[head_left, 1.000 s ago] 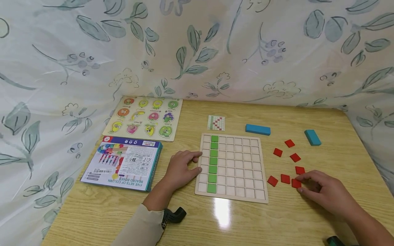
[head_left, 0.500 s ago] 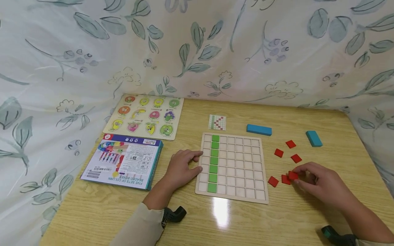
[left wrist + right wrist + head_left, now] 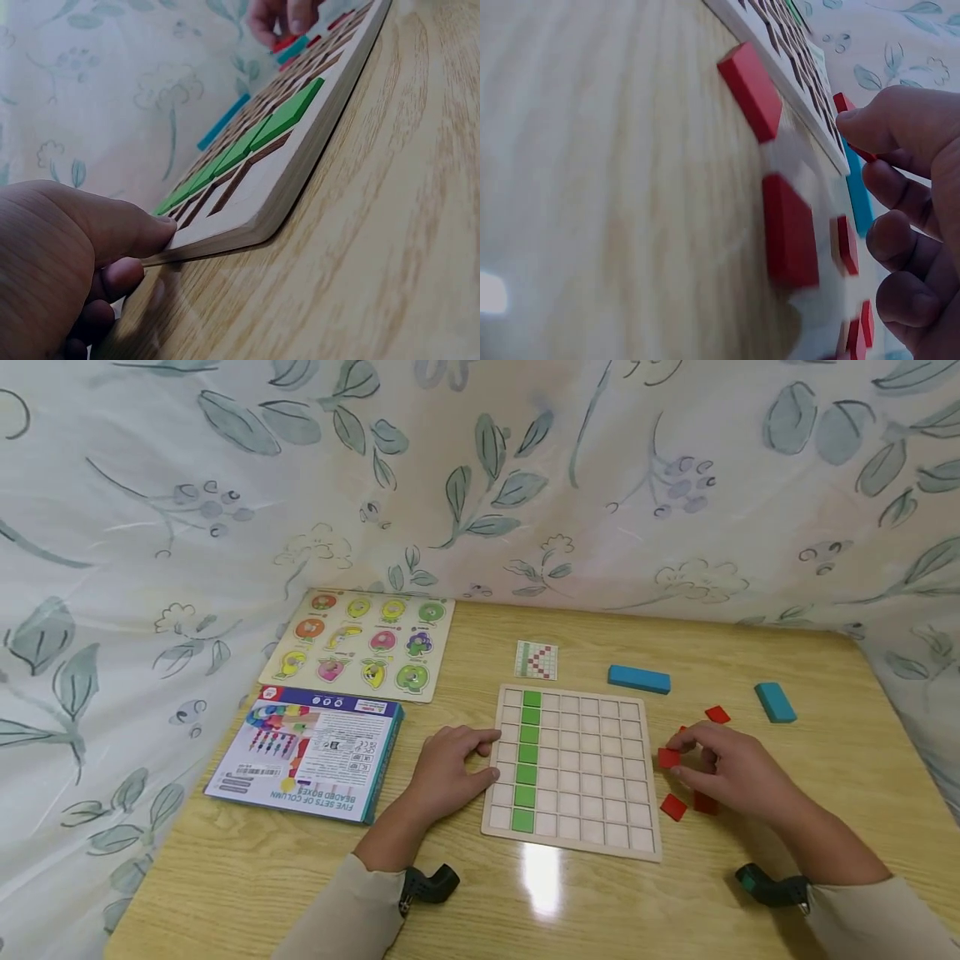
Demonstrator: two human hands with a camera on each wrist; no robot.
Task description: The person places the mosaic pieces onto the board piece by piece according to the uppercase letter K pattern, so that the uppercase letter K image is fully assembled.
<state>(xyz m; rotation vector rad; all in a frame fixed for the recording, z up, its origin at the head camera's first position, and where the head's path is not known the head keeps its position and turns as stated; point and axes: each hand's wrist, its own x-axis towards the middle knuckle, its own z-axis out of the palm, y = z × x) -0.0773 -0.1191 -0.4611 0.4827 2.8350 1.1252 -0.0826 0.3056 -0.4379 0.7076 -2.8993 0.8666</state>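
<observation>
My right hand (image 3: 738, 770) pinches a red square tile (image 3: 669, 757) between thumb and fingers, just off the right edge of the wooden grid board (image 3: 572, 846). In the right wrist view, the held tile (image 3: 843, 103) shows partly behind the thumb. Green tiles (image 3: 528, 753) fill the second column of the board from the left. At the board's left edge rests my left hand (image 3: 453, 768), its thumb and forefinger apart and touching the rim. The left wrist view shows the thumb (image 3: 146, 232) against the board's edge. More red tiles (image 3: 673, 807) lie below and around my right hand, some partly hidden by it.
A small pattern card (image 3: 536, 660) lies behind the board, near a blue block (image 3: 639, 679). Another blue block (image 3: 775, 702) lies farther right. To the left are a fruit puzzle board (image 3: 360, 647) and a boxed set (image 3: 307, 756). A patterned cloth (image 3: 480, 485) hangs behind the table.
My right hand has picked up a red tile from the right-hand group and carried it left and away from me, toward the board. My left hand has stayed at the board's edge.
</observation>
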